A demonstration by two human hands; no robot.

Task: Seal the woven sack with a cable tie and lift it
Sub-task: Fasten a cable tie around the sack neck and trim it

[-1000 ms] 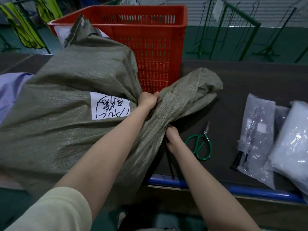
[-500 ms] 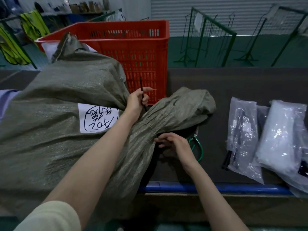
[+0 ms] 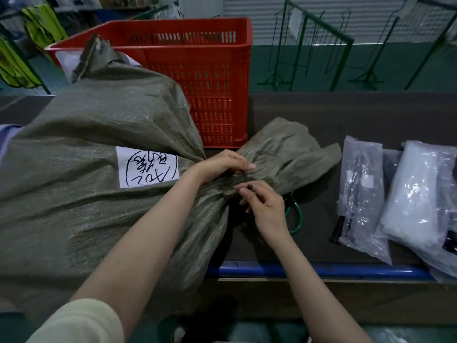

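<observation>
A bulky grey-green woven sack (image 3: 94, 194) with a white handwritten label (image 3: 147, 170) lies on the dark table, its mouth bunched into a neck pointing right. My left hand (image 3: 223, 165) grips that gathered neck from above. Just below it, my right hand (image 3: 262, 206) pinches the black head end of a cable tie (image 3: 249, 187) between thumb and fingers, close against the neck. The rest of the tie is hidden behind the sack fabric and my fingers.
A red plastic crate (image 3: 197, 78) stands behind the sack. Green-handled scissors (image 3: 295, 216) lie partly under my right hand. Clear plastic packets (image 3: 361, 194) and a white bag (image 3: 425, 201) rest at the right. A blue rail (image 3: 333, 269) edges the table front.
The tie's end moved from my raised left hand to my right. My left hand dropped onto the neck and closed on it, while my right hand rose to the neck.
</observation>
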